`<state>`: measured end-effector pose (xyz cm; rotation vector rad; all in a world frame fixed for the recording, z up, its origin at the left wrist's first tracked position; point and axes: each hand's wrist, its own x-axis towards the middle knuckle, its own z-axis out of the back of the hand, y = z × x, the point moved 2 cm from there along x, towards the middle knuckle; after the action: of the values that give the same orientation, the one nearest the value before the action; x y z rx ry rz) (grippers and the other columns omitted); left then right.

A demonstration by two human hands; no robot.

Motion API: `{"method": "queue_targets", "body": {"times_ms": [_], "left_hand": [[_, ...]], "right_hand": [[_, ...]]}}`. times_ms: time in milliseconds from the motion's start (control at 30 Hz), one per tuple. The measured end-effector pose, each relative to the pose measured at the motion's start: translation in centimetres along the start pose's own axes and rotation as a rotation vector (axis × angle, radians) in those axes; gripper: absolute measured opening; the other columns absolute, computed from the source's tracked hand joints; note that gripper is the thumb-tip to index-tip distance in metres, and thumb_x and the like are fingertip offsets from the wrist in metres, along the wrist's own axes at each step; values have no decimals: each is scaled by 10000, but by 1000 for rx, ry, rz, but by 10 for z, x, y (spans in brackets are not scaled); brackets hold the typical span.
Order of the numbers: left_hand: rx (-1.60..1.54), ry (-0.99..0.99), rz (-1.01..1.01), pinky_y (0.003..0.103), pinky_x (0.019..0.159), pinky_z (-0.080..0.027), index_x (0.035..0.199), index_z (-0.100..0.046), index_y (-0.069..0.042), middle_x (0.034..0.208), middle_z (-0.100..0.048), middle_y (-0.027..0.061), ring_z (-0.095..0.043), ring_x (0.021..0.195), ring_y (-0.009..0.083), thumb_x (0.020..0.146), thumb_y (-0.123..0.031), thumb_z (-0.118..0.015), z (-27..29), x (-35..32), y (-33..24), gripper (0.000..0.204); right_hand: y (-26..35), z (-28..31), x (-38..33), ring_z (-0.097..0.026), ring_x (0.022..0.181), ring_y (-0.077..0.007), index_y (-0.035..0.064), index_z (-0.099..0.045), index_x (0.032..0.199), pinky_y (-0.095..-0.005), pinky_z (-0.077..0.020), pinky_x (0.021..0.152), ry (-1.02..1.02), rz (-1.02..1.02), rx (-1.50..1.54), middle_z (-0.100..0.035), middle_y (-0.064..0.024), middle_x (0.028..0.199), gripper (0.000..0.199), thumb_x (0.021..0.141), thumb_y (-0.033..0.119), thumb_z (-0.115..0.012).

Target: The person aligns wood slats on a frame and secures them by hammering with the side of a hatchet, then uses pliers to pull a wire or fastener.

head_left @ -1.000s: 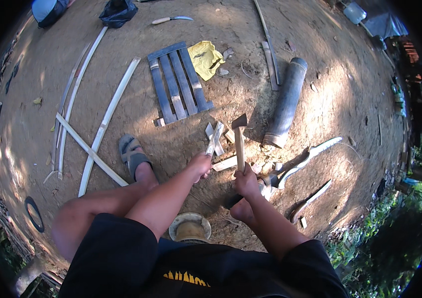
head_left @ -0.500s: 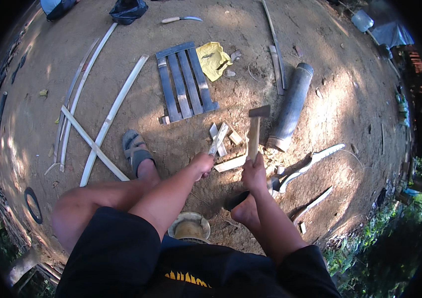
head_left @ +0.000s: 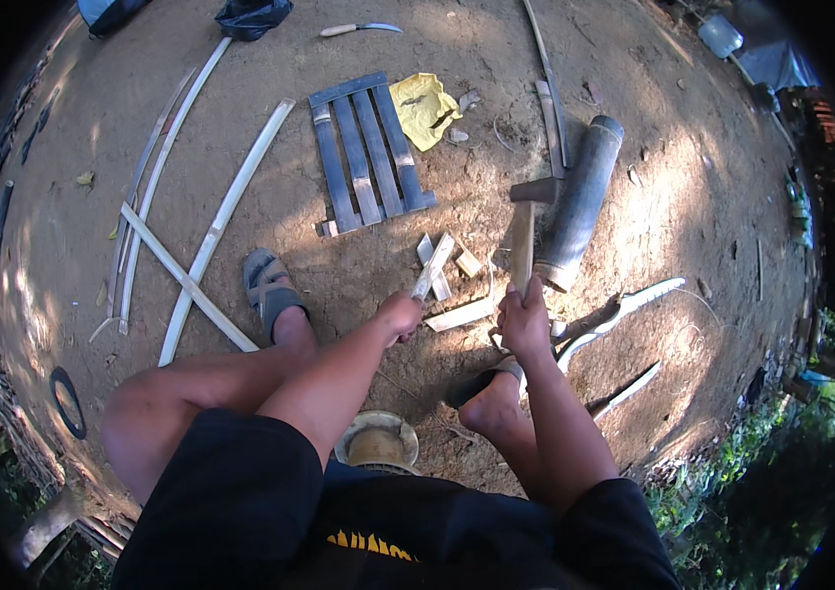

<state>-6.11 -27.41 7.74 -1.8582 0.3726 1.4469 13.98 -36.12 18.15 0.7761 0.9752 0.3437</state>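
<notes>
Head view: both hands are in frame above bare earth ground. Left hand is closed round the near end of a pale wooden strip, which points away from the person and lies across a second, short pale strip in view. Right hand is closed round the handle of a wooden-handled tool, held upright in the view with its dark metal head at the far end; whether hatchet or hammer cannot be determined. A pale split piece lies between the hands, and a small wood block sits beyond it. The tool's head appears alongside a dark bamboo tube. Right of the right hand lie a curved saw and, nearer the person, a knife. Further off, a dark slatted panel lies beside a crumpled yellow sheet.
</notes>
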Motion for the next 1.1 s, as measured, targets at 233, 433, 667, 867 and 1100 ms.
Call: {"method": "queue_targets", "body": {"times_ms": [233,433,667,867,1100], "left_hand": [[-213,70,24,333,454,-338,1111,-553,-49,776,-490,47,-411,550,136,1086,-303,-420,-23,16,-5,287],[-213,37,71,254,455,-306,1147,-536,-87,793,-444,0,-386,560,89,1093,-342,-409,-2,16,12,290],[-173,68,62,254,436,-292,1141,-527,-72,790,-445,8,-364,552,83,1089,-293,-409,-26,2,-13,256],[-290,47,119,255,442,-297,1139,-532,-64,807,-444,10,-371,564,92,1084,-302,-416,-16,1,-2,271],[-352,93,111,260,425,-315,1118,-556,-73,835,-477,25,-409,552,101,1062,-280,-433,-36,6,-14,247]], "right_hand": [[-100,-27,6,-661,763,-487,6,-434,1218,-560,-503,688,92,186,-524,-660,-272,872,316,1022,236,-529],[-15,-13,3,-518,547,-115,21,-416,1151,-295,-420,470,-47,59,190,-518,-60,735,212,1072,205,-486],[-122,-51,0,-622,596,-255,78,-399,1142,-399,-497,521,122,-147,-341,-616,-129,768,212,1045,211,-533],[-25,-2,17,-532,565,-188,10,-382,1253,-370,-449,524,-254,151,136,-564,-104,751,264,1069,178,-472],[-107,-50,-5,-567,560,-241,43,-431,1169,-440,-487,546,99,136,-450,-590,-118,765,227,1036,206,-517]]}}
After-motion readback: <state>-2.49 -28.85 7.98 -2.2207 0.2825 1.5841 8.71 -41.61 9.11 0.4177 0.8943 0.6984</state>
